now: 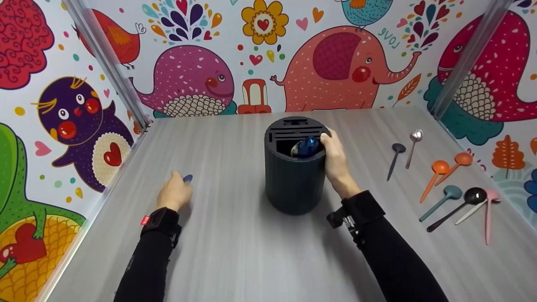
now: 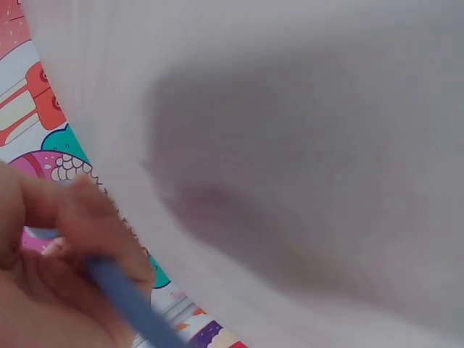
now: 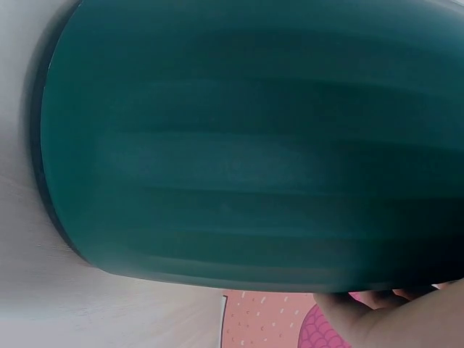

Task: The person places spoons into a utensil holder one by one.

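A dark cylindrical utensil holder (image 1: 294,184) with a slotted top stands upright on the table. My right hand (image 1: 337,163) grips its upper right side, thumb at the rim; the right wrist view shows the ribbed wall of the holder (image 3: 239,159) filling most of the picture, with fingers (image 3: 362,315) against it. A shiny blue rounded thing (image 1: 308,147) sits in the large front opening. To the left, my left hand (image 1: 174,193) is held above the table, fingers curled round a blue utensil (image 1: 188,178). Its slim blue handle (image 2: 134,304) shows in the left wrist view; most of it is hidden.
On the right lie several spoons and ladles, among them a dark grey ladle (image 1: 398,148), a silver spoon (image 1: 416,135), an orange ladle (image 1: 440,167), a teal ladle (image 1: 452,192), a black ladle (image 1: 475,196) and a pink ladle (image 1: 488,214). Patterned walls edge the table (image 1: 235,260).
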Demonstrator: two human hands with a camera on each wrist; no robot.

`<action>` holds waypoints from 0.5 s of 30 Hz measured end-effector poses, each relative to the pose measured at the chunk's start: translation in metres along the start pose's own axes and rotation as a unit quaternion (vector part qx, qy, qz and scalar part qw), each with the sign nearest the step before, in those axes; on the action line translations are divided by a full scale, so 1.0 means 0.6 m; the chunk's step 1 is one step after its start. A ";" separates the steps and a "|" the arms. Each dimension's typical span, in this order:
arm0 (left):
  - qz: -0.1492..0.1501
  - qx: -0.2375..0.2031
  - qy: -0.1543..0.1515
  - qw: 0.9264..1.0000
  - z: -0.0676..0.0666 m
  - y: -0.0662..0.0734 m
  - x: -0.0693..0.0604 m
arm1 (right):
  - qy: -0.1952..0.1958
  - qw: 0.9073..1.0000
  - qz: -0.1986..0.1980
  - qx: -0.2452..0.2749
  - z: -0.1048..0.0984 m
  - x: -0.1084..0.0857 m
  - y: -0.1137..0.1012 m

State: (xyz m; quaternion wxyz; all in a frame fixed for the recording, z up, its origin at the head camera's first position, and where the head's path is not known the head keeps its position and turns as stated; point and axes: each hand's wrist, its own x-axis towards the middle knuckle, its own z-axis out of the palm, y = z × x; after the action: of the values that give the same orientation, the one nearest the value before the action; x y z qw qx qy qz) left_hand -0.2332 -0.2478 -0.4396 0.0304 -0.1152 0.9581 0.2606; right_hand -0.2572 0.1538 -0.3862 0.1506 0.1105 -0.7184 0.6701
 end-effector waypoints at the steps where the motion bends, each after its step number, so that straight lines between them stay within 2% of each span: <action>1: 0.003 0.001 0.003 1.000 0.000 0.001 0.000 | -0.001 1.000 -0.001 0.002 0.000 0.000 0.000; 8: 0.019 -0.011 0.006 1.000 -0.009 0.024 0.000 | -0.009 1.000 0.002 0.009 0.000 -0.002 -0.004; 15: 0.048 -0.042 0.054 0.996 -0.010 0.068 -0.001 | -0.006 1.000 -0.001 0.008 0.000 -0.001 -0.002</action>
State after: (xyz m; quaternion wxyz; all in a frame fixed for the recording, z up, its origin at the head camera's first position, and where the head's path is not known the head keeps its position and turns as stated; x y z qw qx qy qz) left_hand -0.2425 -0.2165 -0.4141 -0.0393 -0.0840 0.9509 0.2953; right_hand -0.2561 0.1537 -0.3854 0.1457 0.1164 -0.7136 0.6753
